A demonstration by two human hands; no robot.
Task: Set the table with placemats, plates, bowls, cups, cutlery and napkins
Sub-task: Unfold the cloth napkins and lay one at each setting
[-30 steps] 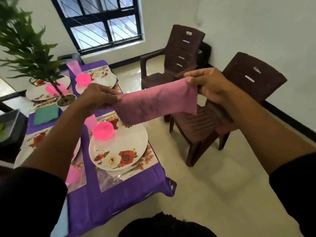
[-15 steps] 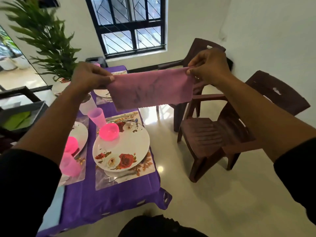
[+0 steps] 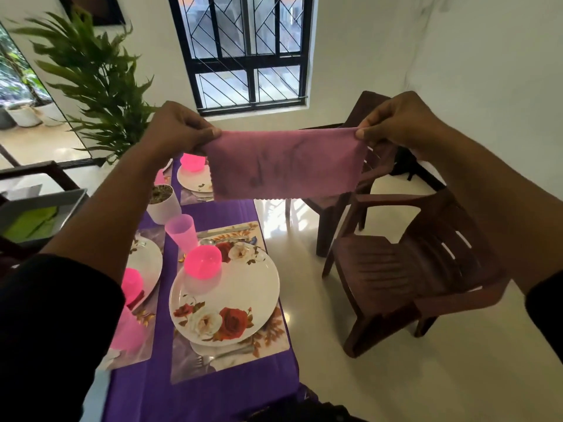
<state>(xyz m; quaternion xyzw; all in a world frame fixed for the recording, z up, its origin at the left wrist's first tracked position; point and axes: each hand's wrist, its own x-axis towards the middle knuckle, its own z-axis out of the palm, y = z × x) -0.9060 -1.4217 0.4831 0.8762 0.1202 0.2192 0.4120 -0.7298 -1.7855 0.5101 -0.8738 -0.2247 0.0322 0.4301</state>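
Observation:
A pink cloth napkin hangs stretched in the air above the table. My left hand pinches its left upper corner and my right hand pinches its right upper corner. Below it a white rose-pattern plate lies on a floral placemat, with an upturned bright pink bowl on the plate. A pale pink cup stands behind the bowl. A fork lies in front of the plate, more cutlery behind it.
The purple tablecloth covers the table, with further plates and pink bowls on the left and far side. A potted plant stands mid-table. Two brown plastic chairs stand to the right. A tray with green cloths sits at left.
Both hands have raised the napkin higher and pulled it flatter and level. The view has tilted and moved so the near place setting sits more under the napkin.

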